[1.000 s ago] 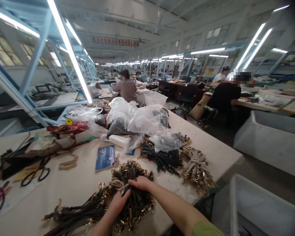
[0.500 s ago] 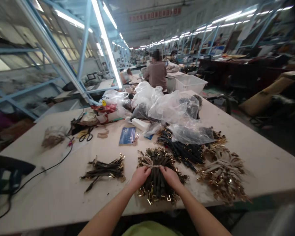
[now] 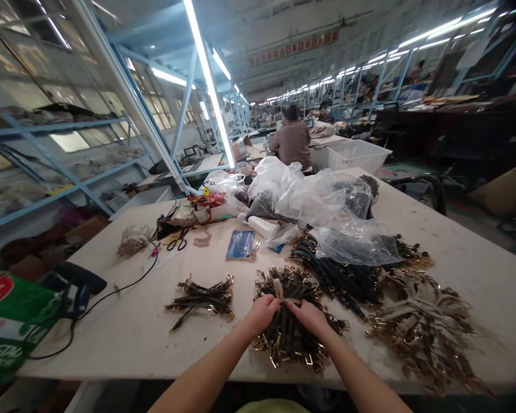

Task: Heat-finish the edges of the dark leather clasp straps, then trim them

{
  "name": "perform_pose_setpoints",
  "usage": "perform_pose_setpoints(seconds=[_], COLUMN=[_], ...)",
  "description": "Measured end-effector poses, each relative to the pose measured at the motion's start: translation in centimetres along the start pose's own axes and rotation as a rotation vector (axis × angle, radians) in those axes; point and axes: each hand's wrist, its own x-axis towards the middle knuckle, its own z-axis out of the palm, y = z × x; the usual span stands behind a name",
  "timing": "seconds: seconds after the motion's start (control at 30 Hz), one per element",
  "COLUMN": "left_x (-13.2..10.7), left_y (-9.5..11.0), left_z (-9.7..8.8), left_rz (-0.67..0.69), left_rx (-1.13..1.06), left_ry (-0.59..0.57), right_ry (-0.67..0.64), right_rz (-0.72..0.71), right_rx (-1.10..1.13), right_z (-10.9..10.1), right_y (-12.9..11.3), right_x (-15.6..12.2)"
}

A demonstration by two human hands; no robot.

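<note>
A thick bundle of dark straps with gold-coloured buckles lies on the table in front of me, fanned out at both ends. Around its middle runs a beige fabric strip, one part of it sticking up. My left hand is closed in a pinch on this strip at the left of the middle. From the right, my right hand pinches the strip too, its thumb and fingertips close to the left ones. The exact grip of the fingertips is partly hidden. A smaller dark strap bundle lies to the left.
To the right are beige straps and black straps, partly under clear plastic bags. Behind lie a blue booklet and black scissors. A cable crosses the left side. A person sits farther back.
The strip lay flat across the bundle between my hands; now part of it stands up and my hands are closer together. The camera has turned left, so the scene sits farther right.
</note>
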Motion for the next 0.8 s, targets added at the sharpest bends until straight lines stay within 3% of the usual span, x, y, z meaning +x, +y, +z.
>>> perform_pose_setpoints(seconds=[0.17,0.27,0.33,0.4,0.5,0.6,0.7,0.8], left_x=[-0.9,0.1,1.4,2.6,3.8,4.6,6.0,9.2], left_y=[-0.1,-0.9,-1.7,-2.5,-3.4,-3.0,-1.7,-1.1], left_z=[1.3,-0.6,-2.2,-3.2,-2.1,0.6,1.7,0.0], left_rz=[-0.1,0.003,0.003,-0.114,-0.258,-0.259,-0.124,0.076], left_rx=[-0.287,-0.212,-0.085,-0.015,-0.045,-0.067,-0.023,0.082], left_ry=[-0.083,-0.161,-0.103,0.0,0.037,0.019,-0.102,-0.372], right_ry=[0.018,-0.011,-0.049,-0.085,-0.112,-0.105,-0.107,-0.046], right_rz=[0.018,0.006,-0.019,-0.065,-0.133,-0.137,-0.097,-0.062], right_rx=[0.043,0.103,0.155,0.206,0.26,0.239,0.191,0.157], right_z=[-0.4,-0.6,-0.4,0.0,0.4,-0.5,-2.7,-4.5], right_y=[0.0,-0.2,-0.5,-0.7,-0.7,0.5,2.6,4.6], right_x=[0.4,0.7,1.0,1.5,2.2,3.1,4.3,5.3])
